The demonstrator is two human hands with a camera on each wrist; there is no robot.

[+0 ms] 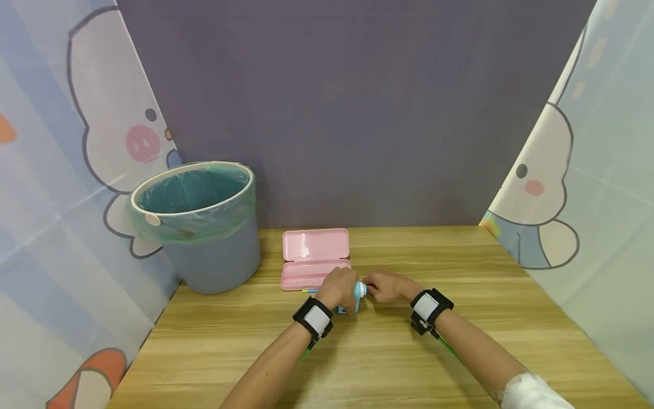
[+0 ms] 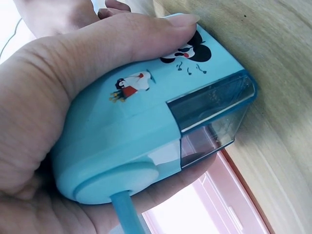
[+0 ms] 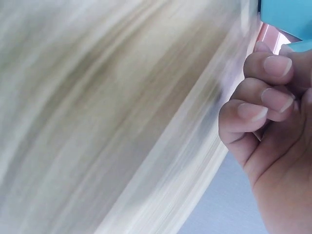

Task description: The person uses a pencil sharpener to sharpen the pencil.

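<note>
The blue sharpener looks to me like smooth, glossy plastic, its window clear, shiny plastic. Near the far edge of the table the pink case gleams, hard and glossy. At the far left corner the bin looks smooth plastic, its liner thin, crinkled film. The table has satiny wood grain; behind it hangs a matt, cloth-like backdrop

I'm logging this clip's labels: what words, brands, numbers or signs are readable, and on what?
No words, brands or numbers are readable.
Light-blue sharpener: cartoon prints and small dark squiggles, no legible letters.
Its clear drawer: any marks are too faint to read.
</note>
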